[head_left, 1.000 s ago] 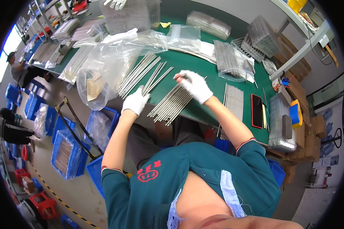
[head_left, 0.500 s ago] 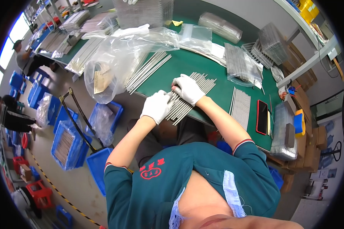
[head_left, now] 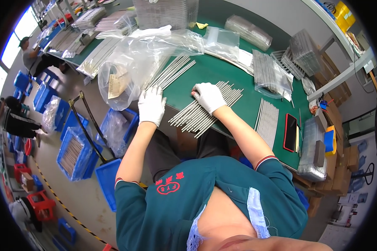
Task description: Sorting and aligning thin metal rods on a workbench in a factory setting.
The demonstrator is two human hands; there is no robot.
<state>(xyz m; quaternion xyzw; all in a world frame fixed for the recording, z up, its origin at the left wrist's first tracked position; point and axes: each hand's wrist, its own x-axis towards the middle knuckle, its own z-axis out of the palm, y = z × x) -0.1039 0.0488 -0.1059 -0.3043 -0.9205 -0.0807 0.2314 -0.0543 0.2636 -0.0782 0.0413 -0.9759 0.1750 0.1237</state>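
The right hand (head_left: 209, 98) curls over a bundle of metal rods (head_left: 197, 119), probably steadying it, since the near ends jut past the front edge of the table (head_left: 222, 69); whether it pinches any is hidden. The left hand (head_left: 152, 106) is at the near ends of other rods (head_left: 178, 72), its grip unclear too. A clear bag (head_left: 127, 62) crowds that side.

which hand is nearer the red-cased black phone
Right. The white-gloved right hand rests on silver metal rods, left of the red-cased black phone; the white-gloved left hand is farther left, at the edge of the green table.
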